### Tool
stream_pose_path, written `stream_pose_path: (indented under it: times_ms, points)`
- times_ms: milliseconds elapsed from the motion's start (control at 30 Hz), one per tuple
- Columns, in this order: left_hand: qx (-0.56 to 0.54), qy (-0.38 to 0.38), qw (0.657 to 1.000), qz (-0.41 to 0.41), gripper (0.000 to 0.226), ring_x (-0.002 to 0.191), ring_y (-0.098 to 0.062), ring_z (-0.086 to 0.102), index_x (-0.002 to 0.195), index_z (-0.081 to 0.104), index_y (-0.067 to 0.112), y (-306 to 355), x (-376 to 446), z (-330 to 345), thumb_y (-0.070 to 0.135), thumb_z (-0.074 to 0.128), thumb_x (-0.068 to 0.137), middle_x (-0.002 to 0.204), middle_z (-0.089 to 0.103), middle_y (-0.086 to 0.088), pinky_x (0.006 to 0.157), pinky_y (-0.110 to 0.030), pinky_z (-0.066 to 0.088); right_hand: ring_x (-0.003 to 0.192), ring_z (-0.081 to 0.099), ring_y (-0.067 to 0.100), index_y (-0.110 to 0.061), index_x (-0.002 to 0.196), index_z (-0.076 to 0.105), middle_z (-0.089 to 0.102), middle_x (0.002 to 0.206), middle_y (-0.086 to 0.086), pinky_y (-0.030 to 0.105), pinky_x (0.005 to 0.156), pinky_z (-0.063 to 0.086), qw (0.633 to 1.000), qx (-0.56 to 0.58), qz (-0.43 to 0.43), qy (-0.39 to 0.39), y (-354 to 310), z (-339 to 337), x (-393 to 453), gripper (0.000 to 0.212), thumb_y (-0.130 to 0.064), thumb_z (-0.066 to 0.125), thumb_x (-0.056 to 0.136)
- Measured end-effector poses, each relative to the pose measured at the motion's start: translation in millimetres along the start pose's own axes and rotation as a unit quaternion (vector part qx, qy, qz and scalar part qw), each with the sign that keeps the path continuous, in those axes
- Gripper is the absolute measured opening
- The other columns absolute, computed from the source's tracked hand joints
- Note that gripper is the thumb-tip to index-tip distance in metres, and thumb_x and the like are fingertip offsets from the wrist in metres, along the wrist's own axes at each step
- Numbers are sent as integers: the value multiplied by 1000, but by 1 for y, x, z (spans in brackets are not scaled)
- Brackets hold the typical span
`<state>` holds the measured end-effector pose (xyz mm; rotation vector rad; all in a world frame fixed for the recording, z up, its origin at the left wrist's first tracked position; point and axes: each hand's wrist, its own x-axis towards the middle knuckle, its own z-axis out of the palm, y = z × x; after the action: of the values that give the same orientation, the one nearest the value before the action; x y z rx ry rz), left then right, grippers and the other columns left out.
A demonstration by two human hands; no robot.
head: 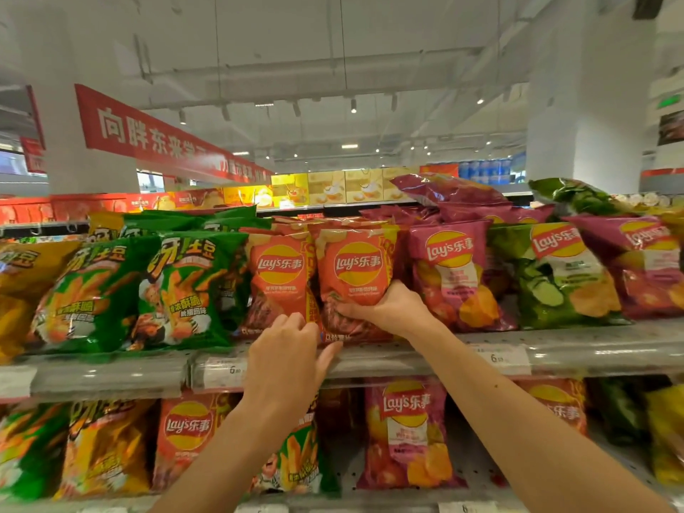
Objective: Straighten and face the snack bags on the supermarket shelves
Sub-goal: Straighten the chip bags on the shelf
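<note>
Two orange-red Lay's bags stand side by side on the upper shelf point(577, 355). My right hand point(388, 309) grips the lower front of the right orange bag point(357, 261), fingers curled round it. The left orange bag point(279, 275) stands just beside it. My left hand point(290, 359) reaches up in front of the shelf edge, its fingertips touching the bottoms of the two bags; I cannot tell whether it grips anything.
Green potato-stick bags point(185, 290) stand to the left; purple Lay's point(453, 275) and green cucumber Lay's point(555, 279) bags stand to the right, with loose bags lying on top. A lower shelf holds more bags point(407, 431). Price tags point(225, 372) line the shelf edge.
</note>
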<state>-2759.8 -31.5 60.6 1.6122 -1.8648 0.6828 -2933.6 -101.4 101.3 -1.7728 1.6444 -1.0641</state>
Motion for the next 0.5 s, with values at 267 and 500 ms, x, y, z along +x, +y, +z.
stream_pose_path:
  times_ms: [267,500]
  points:
    - [-99,84,991,27,25,75,-15,57,81,70,18,38,-2,5,43,69,86,79,63,4,65,-30,53,112,59,15,-17,140,49,62,129,-2,33,95,53,995,-22,-76,62,11,-26,-35,95,-77,73,69]
    - [-299,66,951,33,21,73,-8,58,82,70,20,141,18,12,38,66,92,78,61,10,68,-34,55,80,75,13,-17,103,76,79,83,1,35,76,61,976,135,-111,128,68,-120,-64,23,-36,74,91]
